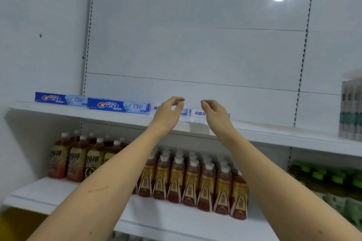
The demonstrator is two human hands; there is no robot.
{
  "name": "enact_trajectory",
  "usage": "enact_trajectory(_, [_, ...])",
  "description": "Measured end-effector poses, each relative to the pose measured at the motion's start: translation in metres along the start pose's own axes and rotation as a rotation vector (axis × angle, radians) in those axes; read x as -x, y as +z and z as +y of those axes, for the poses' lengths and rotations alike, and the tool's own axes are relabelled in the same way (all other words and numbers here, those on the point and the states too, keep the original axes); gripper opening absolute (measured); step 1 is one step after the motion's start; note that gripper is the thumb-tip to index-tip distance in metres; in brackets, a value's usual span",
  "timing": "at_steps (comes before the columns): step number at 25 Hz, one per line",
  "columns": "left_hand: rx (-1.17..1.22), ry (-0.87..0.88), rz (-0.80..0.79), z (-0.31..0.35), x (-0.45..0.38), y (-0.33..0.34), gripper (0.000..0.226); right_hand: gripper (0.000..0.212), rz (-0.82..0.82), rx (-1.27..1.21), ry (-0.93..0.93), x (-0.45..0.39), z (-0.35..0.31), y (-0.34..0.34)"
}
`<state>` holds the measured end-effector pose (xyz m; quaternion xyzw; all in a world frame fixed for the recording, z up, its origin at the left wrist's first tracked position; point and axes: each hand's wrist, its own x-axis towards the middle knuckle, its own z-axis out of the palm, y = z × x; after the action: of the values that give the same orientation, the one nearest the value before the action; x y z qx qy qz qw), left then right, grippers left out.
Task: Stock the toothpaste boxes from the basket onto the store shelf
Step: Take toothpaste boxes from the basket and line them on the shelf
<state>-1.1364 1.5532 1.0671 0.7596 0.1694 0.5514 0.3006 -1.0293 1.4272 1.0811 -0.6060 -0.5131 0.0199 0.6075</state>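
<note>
Head view: a person's left hand [170,112] and right hand [214,112] are raised, loosely curled and holding nothing, in front of the upper store shelf [264,135]. Four toothpaste boxes lie along it in a row: two blue boxes [117,106] to the left of the hands, and two white boxes [198,113] partly hidden behind them. The shelf to the right of the white boxes is bare up to a clear pack [351,107] at the frame's edge. Bottled drinks [193,180] fill the shelf below. The basket is out of frame, so how many boxes remain cannot be told; stocking appears partway done.
</note>
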Motion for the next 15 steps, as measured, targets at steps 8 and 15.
enact_trajectory(8, [0.300, -0.374, 0.095, -0.010, 0.162, 0.018, 0.025, 0.035, -0.159, -0.025, 0.126, 0.140, 0.053, 0.028])
enact_trajectory(15, [0.146, -0.733, -0.100, -0.057, 0.290, 0.011, 0.042, 0.055, -0.383, -0.135, 0.488, 0.245, 0.097, 0.055])
